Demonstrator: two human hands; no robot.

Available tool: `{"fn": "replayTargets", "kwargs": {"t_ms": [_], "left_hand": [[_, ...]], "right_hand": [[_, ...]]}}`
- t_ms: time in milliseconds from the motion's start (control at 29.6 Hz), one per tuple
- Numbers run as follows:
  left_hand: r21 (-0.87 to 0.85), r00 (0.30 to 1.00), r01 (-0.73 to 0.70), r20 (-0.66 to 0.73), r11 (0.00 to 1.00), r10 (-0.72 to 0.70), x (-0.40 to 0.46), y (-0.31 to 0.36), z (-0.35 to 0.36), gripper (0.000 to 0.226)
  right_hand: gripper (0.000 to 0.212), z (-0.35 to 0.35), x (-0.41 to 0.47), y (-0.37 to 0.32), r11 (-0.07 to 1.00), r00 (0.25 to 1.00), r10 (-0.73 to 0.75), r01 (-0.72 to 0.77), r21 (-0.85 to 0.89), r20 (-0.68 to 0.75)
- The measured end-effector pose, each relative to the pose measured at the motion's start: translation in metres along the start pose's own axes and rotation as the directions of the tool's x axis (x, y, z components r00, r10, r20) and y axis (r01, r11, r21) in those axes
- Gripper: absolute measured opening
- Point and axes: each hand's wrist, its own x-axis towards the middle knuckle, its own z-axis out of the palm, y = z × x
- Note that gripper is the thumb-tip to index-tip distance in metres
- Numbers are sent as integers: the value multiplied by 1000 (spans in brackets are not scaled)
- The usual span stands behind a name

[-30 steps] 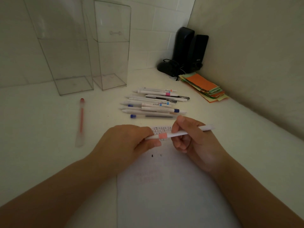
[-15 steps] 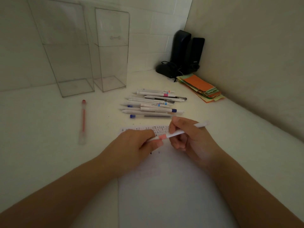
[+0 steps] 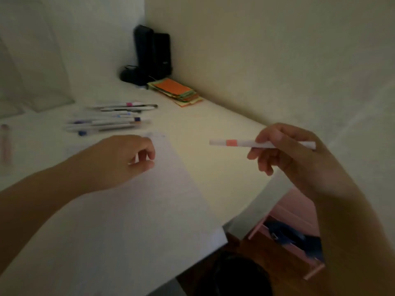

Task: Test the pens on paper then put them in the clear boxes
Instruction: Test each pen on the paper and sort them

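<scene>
My right hand (image 3: 284, 154) grips a white pen with an orange band (image 3: 235, 143), held level in the air over the table's right edge, its free end pointing left. My left hand (image 3: 119, 161) hovers over the top of the white paper sheet (image 3: 132, 214), fingers loosely curled with nothing seen in them. Several white pens (image 3: 111, 118) lie in a blurred group beyond the paper. A reddish pen (image 3: 5, 142) lies alone at the far left. The clear boxes (image 3: 49, 67) stand blurred at the back left.
Black speakers (image 3: 152, 54) stand in the back corner beside a stack of coloured paper slips (image 3: 177, 90). The wall runs along the right. Past the table's right edge (image 3: 252, 210) are a pink shelf (image 3: 295, 212) and a dark round object (image 3: 239, 274) below.
My left hand let go of the pen and stayed over the paper. My right hand carried the pen up and to the right. The view swung right, now showing the table's edge.
</scene>
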Motion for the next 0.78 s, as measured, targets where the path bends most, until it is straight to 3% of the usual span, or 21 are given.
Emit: {"fn": "replayTargets", "kwargs": {"t_ms": [101,169,237,338,439,608,777], "left_hand": [[-234,979,-200,-8,951,204,14,76,4,8],[-333,929,-329,55,883,367,22,122,17,18],[-419,879,-374,125,827,461,28,158,38,21],[-429,781,-445,245,786,575,38,202,75,21],[-420,759,-423,321,803,567,42,211,96,11],[-432,746,-390,369,813,555,46,225,118,9],[-451,767,-367,348,814,539,52,223,117,8]], "right_hand": [[40,-41,-91,11,992,975,109,-118,-35,-193],[45,-63,-150,29,955,896,226,-280,-93,-383],[32,-79,-203,51,866,771,361,-486,-119,-524],[22,-92,-259,92,707,653,556,-697,-121,-513],[13,-91,-274,132,590,586,663,-792,-157,-466],[10,-100,-279,162,578,599,615,-785,-224,-512],[9,-110,-245,145,671,683,512,-697,-254,-521]]}}
